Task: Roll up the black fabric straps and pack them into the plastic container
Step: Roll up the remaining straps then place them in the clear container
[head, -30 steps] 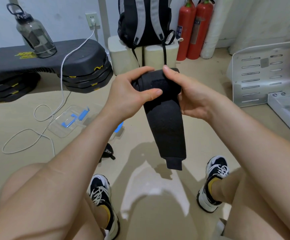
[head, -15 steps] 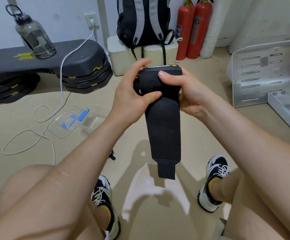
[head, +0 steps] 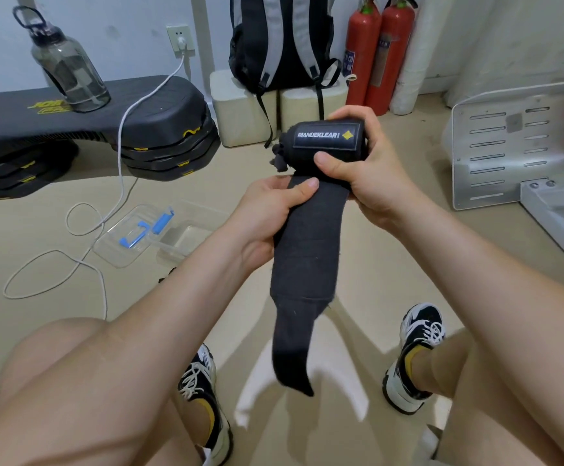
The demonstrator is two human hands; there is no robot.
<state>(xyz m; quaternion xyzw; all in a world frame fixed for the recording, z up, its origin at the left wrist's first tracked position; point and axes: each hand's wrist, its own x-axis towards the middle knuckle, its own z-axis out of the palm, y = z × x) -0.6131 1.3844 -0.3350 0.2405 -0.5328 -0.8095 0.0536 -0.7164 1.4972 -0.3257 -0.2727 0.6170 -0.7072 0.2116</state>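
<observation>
A black fabric strap (head: 304,250) is partly rolled, with a white label showing on the roll at the top. My right hand (head: 361,163) grips the rolled end, thumb across its front. Just below the roll, my left hand (head: 267,213) holds the loose length, thumb pinching it. The free tail hangs down between my knees. The clear plastic container (head: 186,237) lies open on the floor to the left, beside its lid (head: 129,240) with blue clips.
A black step platform (head: 89,126) with a water bottle (head: 65,65) stands at the left. A white cable (head: 82,264) loops over the floor. A backpack (head: 284,45), two fire extinguishers (head: 378,52) and a metal rack (head: 523,146) line the back and right.
The roll has turned so its label faces me. My left hand dropped from the roll's side to grip the loose length below it. The right hand stays on the roll.
</observation>
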